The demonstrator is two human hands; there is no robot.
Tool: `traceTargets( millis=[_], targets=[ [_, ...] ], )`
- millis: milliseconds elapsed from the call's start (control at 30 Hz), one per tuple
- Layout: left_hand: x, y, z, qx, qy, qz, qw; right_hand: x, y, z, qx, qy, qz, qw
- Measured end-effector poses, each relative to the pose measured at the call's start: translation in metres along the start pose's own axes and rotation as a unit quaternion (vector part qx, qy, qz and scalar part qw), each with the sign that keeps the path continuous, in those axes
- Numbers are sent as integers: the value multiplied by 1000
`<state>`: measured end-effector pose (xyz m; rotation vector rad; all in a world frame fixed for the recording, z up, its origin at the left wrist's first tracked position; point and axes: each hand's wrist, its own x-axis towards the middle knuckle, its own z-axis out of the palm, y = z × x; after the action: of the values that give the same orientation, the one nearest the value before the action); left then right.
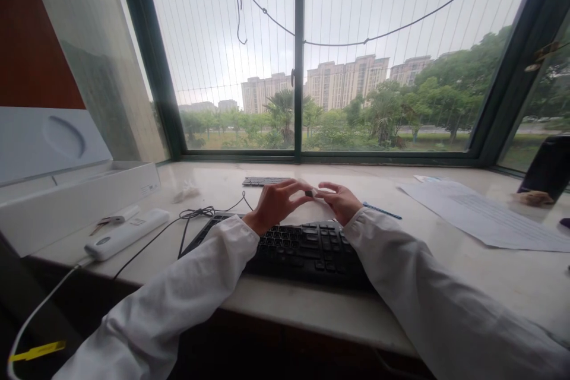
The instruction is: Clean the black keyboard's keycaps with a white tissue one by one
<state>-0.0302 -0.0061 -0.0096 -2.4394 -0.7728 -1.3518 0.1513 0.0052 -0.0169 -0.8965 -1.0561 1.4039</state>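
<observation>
Above the black keyboard (307, 249) my two hands meet fingertip to fingertip. My left hand (276, 200) pinches a small black piece (309, 193) that looks like a keycap. My right hand (341, 200) closes on a thin white tissue (317, 211), its fingertips against the same black piece. Part of the tissue hangs below the fingers, over the keyboard's back edge. Both forearms partly cover the keyboard's ends. Behind my left hand lies a block of small dark keys (262, 181) in rows.
A blue stick-like tool (383, 210) lies right of my right hand, near printed paper sheets (481, 214). At left are a cable (200, 212), a white power strip (127, 234), keys (107, 222) and an open white box (80, 196). A dark phone-like object (547, 166) stands far right.
</observation>
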Motion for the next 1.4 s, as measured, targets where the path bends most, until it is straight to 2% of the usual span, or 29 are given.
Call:
traceTargets(
  millis=[167,300,400,467,567,667,733,800,867,1000,1067,1167,1267,1300,1367,1400],
  targets=[
    [-1,-3,1,30,6,-5,1000,5,0,-1,-45,-4,-56,997],
    [0,-4,-1,39,5,-14,999,12,-8,-15,-123,78,-122,982],
    [1,-5,-1,41,4,-17,999,12,-16,-28,-240,171,-183,938],
    [0,-5,-1,43,4,-14,999,10,-18,-33,-320,198,-217,901],
    [0,-6,0,41,-1,-13,999,8,-15,-34,-459,140,-240,844],
    [0,-6,-1,38,0,-14,999,6,-10,-30,-536,67,-202,817],
    [0,-7,-2,34,0,-13,999,4,-10,-25,-544,54,-212,810],
    [0,-7,-2,28,-5,-12,1000,0,-11,-19,-531,52,-252,807],
    [0,-8,-1,27,-6,-13,1000,-3,-12,-14,-497,30,-272,824],
    [0,-8,1,21,-16,-19,999,-4,-9,-10,-424,-45,-244,871],
    [2,-8,-2,3,-47,-18,999,-5,-6,-9,-420,-60,-235,874],
    [10,-10,-15,-51,-120,-20,991,-8,-5,-6,-450,-72,-232,859],
    [19,-14,-41,-120,-236,-63,962,-12,-3,-1,-487,-83,-240,836],
    [23,-16,-51,-143,-292,-92,941,-13,-2,1,-497,-87,-244,828],
    [28,-19,-69,-176,-447,-148,865,-14,1,2,-515,-91,-250,815],
    [30,-21,-75,-188,-502,-165,828,-14,3,3,-524,-93,-252,808]
  ],
)
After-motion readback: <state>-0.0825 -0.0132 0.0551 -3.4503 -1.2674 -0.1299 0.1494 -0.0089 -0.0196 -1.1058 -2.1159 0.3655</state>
